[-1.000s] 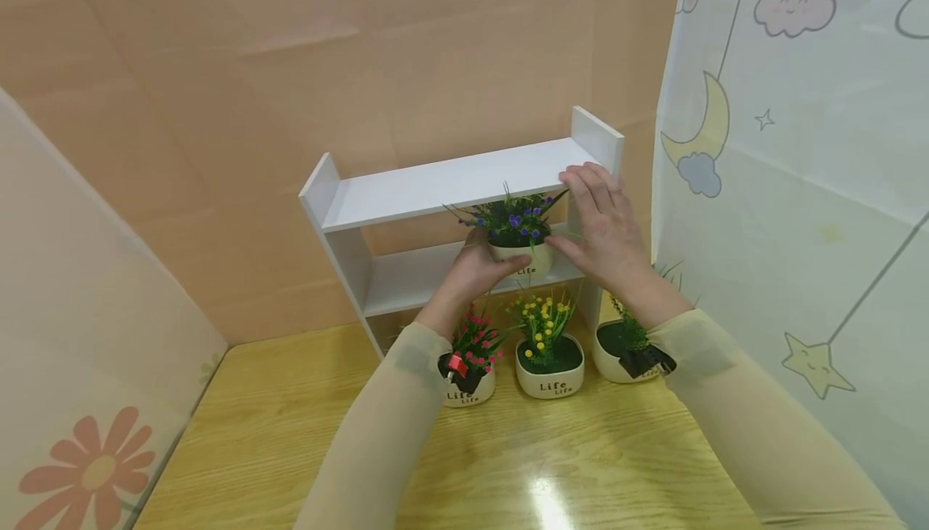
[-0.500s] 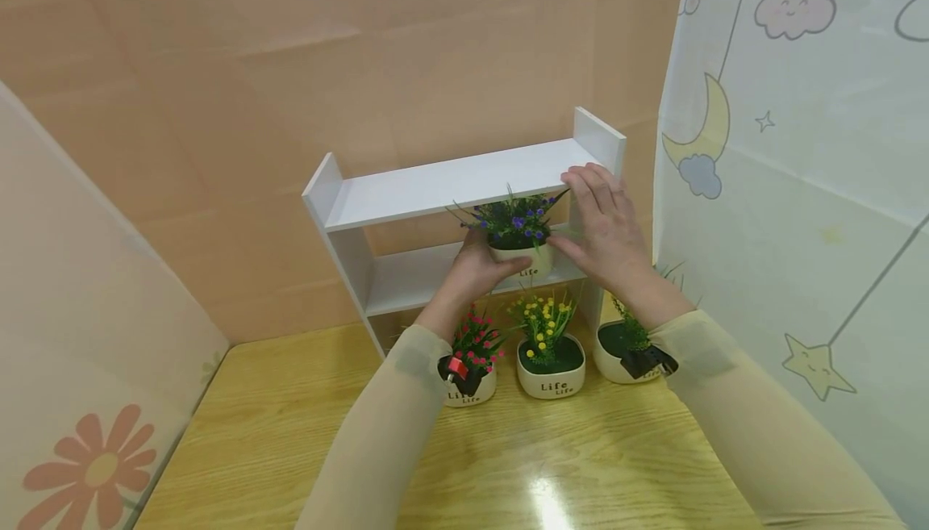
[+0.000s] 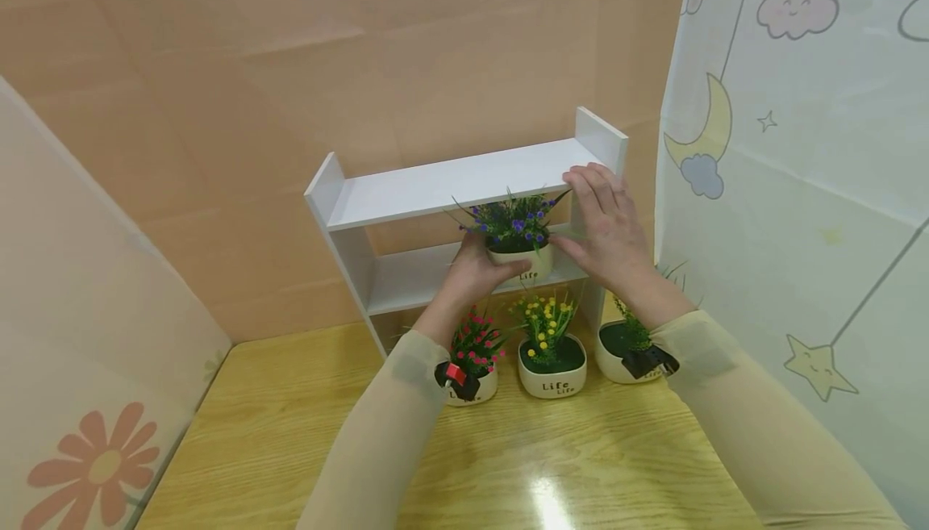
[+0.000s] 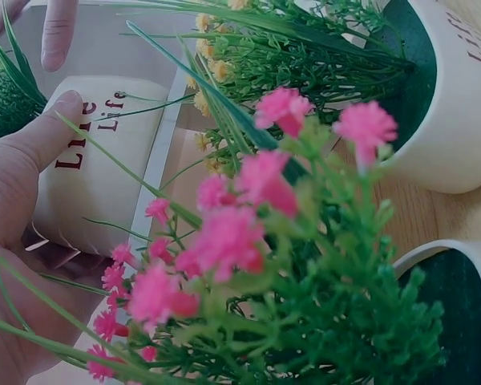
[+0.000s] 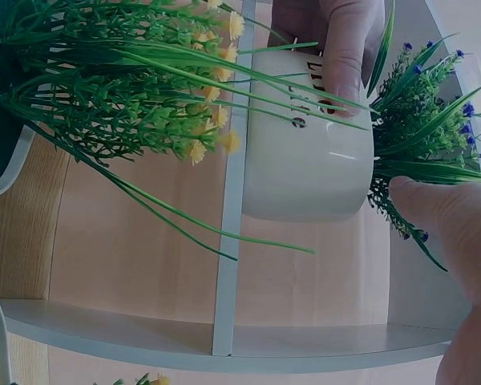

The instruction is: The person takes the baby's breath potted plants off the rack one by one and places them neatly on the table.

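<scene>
A cream pot (image 3: 535, 267) with purple flowers and the word "Life" is at the right part of the white rack's (image 3: 450, 187) middle shelf. My left hand (image 3: 473, 273) grips it from the left, thumb across the front and fingers along the side and underneath. In the left wrist view the thumb (image 4: 52, 132) lies over the lettering. My right hand (image 3: 610, 227) is at the right, its extended fingertips resting on the top board's front edge. Its thumb (image 5: 429, 200) points at the pot's rim among the leaves in the right wrist view.
Below, on the wooden table (image 3: 290, 433), stand a pot with pink flowers (image 3: 476, 346), one with yellow flowers (image 3: 553, 381) and a green plant pot (image 3: 615, 362), partly behind my right wrist. Printed cloth (image 3: 791, 272) hangs at the right.
The purple-flowered pot has sunk slightly toward me in the head view, with my left hand on it. My right hand has kept its place at the top board.
</scene>
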`<control>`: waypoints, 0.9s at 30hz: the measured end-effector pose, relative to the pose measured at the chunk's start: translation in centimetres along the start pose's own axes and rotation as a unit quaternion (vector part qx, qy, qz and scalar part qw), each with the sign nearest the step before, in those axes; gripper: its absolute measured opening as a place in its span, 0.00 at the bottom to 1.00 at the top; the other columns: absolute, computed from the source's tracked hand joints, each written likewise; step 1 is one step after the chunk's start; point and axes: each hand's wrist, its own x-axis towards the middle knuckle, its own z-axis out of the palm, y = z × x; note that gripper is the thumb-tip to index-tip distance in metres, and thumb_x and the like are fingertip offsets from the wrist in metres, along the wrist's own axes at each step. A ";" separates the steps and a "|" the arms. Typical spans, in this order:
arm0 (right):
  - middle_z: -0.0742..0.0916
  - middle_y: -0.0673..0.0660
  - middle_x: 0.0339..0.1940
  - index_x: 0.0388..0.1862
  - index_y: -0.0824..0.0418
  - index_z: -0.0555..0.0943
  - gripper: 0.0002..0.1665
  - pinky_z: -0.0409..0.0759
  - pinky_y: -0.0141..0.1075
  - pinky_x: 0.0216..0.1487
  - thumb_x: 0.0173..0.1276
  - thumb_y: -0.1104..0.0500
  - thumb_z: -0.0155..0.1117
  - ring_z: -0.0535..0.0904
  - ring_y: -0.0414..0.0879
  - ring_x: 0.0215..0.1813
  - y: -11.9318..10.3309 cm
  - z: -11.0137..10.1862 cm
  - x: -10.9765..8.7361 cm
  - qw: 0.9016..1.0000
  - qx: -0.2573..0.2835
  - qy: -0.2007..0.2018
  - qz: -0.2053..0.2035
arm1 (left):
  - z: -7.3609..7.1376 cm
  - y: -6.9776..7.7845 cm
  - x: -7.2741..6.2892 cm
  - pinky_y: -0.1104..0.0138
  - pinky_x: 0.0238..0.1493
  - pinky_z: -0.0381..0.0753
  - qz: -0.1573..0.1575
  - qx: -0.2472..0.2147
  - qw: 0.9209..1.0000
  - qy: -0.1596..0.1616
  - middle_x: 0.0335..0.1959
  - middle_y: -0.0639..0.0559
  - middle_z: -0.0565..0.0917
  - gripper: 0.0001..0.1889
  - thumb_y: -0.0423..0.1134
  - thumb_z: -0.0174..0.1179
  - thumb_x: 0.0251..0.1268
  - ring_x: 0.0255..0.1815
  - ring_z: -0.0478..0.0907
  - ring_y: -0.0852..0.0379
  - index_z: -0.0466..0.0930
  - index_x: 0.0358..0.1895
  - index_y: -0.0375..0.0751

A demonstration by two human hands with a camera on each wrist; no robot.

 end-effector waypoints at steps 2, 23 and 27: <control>0.68 0.69 0.82 0.83 0.67 0.61 0.64 0.47 0.55 0.89 0.56 0.58 0.92 0.57 0.67 0.85 0.0 0.0 0.0 1.000 -0.002 0.000 0.002 | 0.0 -0.1 -0.1 0.49 0.82 0.66 0.011 -0.004 1.000 0.003 0.82 0.51 0.69 0.52 0.52 0.83 0.64 0.85 0.65 0.48 0.60 0.87 0.54; 0.67 0.67 0.82 0.84 0.65 0.61 0.64 0.47 0.56 0.89 0.57 0.59 0.92 0.56 0.65 0.86 -0.2 0.2 0.4 0.999 -0.011 -0.019 0.024 | -1.6 -0.2 -3.0 0.50 0.69 0.80 0.004 -0.008 1.000 0.000 0.65 0.57 0.84 0.39 0.53 0.83 0.65 0.68 0.80 0.53 0.74 0.77 0.60; 0.68 0.67 0.82 0.83 0.65 0.61 0.64 0.47 0.54 0.89 0.57 0.59 0.92 0.56 0.66 0.85 -0.2 0.2 0.4 1.000 -0.007 -0.014 0.023 | -1.8 0.0 -3.6 0.53 0.58 0.86 0.012 -0.028 0.999 -0.014 0.51 0.58 0.89 0.30 0.49 0.82 0.66 0.52 0.86 0.55 0.80 0.68 0.56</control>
